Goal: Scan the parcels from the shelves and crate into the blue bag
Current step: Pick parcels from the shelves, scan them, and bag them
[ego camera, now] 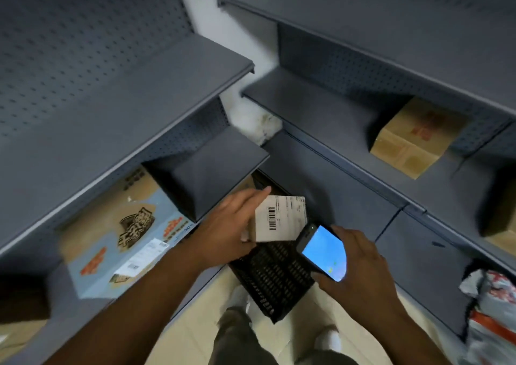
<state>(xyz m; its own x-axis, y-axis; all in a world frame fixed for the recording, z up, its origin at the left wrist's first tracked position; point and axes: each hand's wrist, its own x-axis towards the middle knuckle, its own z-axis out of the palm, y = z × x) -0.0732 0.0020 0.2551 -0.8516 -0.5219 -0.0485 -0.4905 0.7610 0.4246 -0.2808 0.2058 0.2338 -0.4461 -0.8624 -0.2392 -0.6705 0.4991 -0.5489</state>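
Note:
My left hand grips a small parcel with a white barcode label facing up, held over the black slotted crate on the floor. Just right of it, my right hand holds a handheld scanner with a lit blue screen, its top end close to the parcel's label. A blue and brown printed box lies on the low left shelf. A brown carton sits on the right shelf. No blue bag is in view.
Dark grey metal shelves stand left and right, meeting in a corner. A grey and red plastic mailer bag lies at the lower right. Another brown box shows at the right edge. My legs and shoes stand on the beige floor.

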